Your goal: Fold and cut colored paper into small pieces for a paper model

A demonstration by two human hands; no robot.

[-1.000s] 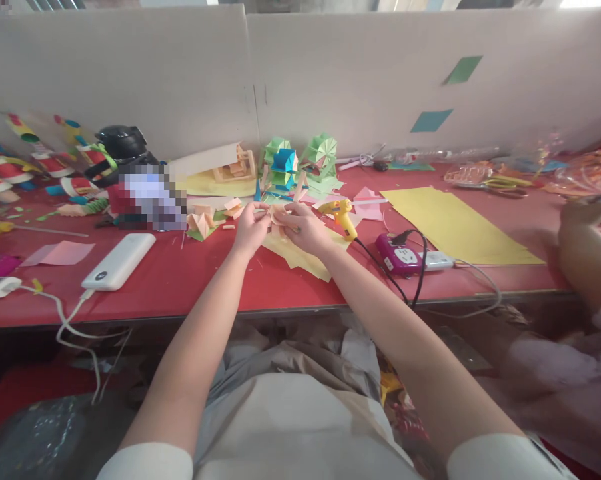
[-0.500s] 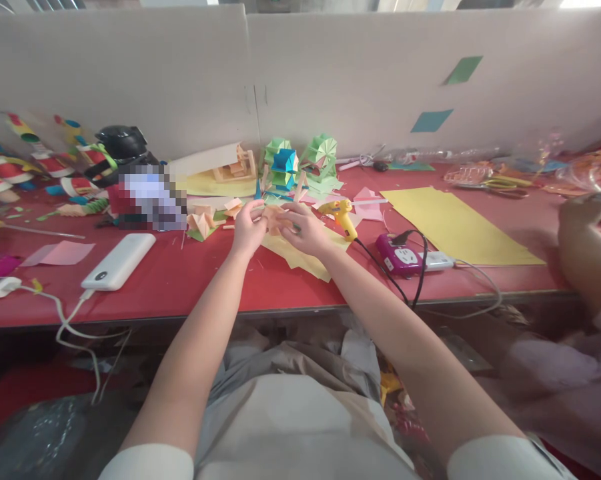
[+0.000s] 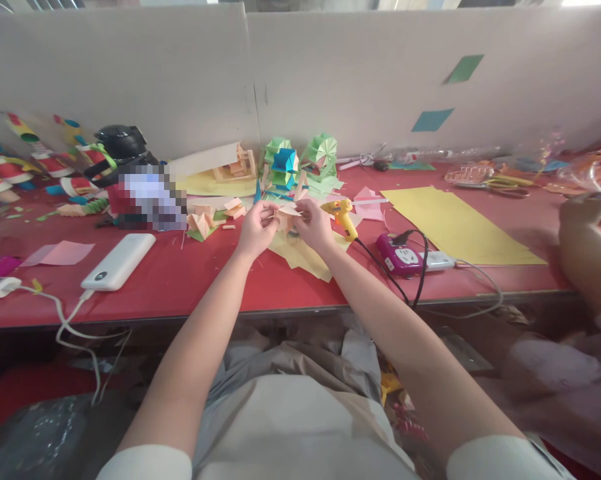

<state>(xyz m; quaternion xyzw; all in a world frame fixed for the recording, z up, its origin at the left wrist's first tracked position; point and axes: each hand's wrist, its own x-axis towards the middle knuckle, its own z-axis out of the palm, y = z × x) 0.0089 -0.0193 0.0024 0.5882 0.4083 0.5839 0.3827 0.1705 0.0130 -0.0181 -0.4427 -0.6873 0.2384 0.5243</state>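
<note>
Between my two hands is a small piece of pale orange paper [image 3: 289, 210], pinched from both sides. My left hand [image 3: 259, 229] is closed on its left edge, and my right hand [image 3: 315, 225] is closed on its right edge. Below them lie yellow paper sheets [image 3: 300, 257] on the red table. Just behind stands a folded blue and green paper piece [image 3: 285, 167], with a green paper wheel [image 3: 321, 155] beside it. A yellow glue gun [image 3: 343, 217] lies close to my right hand. Folded orange paper pieces [image 3: 200, 223] sit left of my left hand.
A white power bank [image 3: 120, 261] with a cable lies at the left. Right of the glue gun are a purple power socket [image 3: 399, 255] and a large yellow sheet [image 3: 460, 227]. A black-lidded bottle [image 3: 123, 141] stands back left. Another person's arm [image 3: 587, 247] rests at the far right.
My hands have shifted slightly right. The orange paper, earlier held lower and facing me, is now turned flatter between my fingertips.
</note>
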